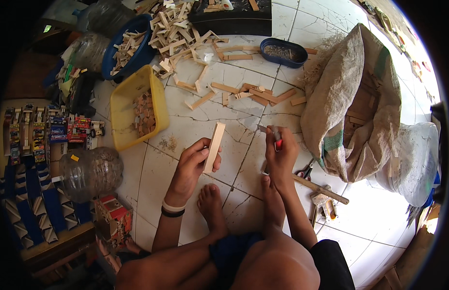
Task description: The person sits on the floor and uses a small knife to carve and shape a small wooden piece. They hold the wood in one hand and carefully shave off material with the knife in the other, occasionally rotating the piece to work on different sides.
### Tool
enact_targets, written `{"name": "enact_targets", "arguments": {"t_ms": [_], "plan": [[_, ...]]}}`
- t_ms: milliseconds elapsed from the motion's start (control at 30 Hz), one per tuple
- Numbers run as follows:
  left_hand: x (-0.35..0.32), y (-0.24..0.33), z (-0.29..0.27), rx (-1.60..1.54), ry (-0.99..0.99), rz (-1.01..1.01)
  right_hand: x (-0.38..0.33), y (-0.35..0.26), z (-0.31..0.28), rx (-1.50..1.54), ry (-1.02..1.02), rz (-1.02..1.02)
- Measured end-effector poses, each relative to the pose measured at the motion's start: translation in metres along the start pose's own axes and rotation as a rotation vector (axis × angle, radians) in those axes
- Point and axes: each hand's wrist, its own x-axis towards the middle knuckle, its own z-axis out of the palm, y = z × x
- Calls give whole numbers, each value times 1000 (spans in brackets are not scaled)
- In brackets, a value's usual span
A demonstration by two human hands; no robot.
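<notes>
Upright in my left hand (pixel 189 162) is a pale wooden block (pixel 214 147), long and narrow, gripped near its lower half with the fingers wrapped behind it. My right hand (pixel 283 152) is closed round a small cutter knife (pixel 278 144) with a red and grey handle. Its thin blade sticks out toward the left, apart from the block. Most of the handle is hidden in my fingers. Both hands are above the white tiled floor (pixel 195 126), over my bare feet.
Loose wood strips (pixel 256 93) lie ahead, with a heap of pieces (pixel 173 29) behind. A yellow tub (pixel 161 104) and a blue basin (pixel 148 41) stand left. To the right are an open sack (pixel 330 96), scissors (pixel 305 171) and a hammer (pixel 326 189). Toy trucks (pixel 39 130) line the left.
</notes>
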Motion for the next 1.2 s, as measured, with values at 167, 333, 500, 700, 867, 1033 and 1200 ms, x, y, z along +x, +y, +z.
{"name": "enact_targets", "arguments": {"t_ms": [167, 333, 500, 700, 867, 1033, 1200], "plan": [[1, -9, 5, -75, 36, -33, -20, 31, -3, -560, -499, 135], [0, -10, 9, -50, 37, -40, -28, 25, -20, -412, -472, 124], [-1, -4, 13, 67, -60, -73, 5, 0, -48, -166, -527, 316], [-4, -11, 29, 77, -201, -66, 7, -43, -49, 514, -526, 292], [-4, -4, 31, 194, -219, -65, -9, -54, -27, 584, -471, 310], [-3, 3, 33, 335, -167, 67, -13, -57, -21, 619, -491, 276], [-8, 7, 36, 243, -88, 90, -5, -69, -38, 558, -343, 247]]}}
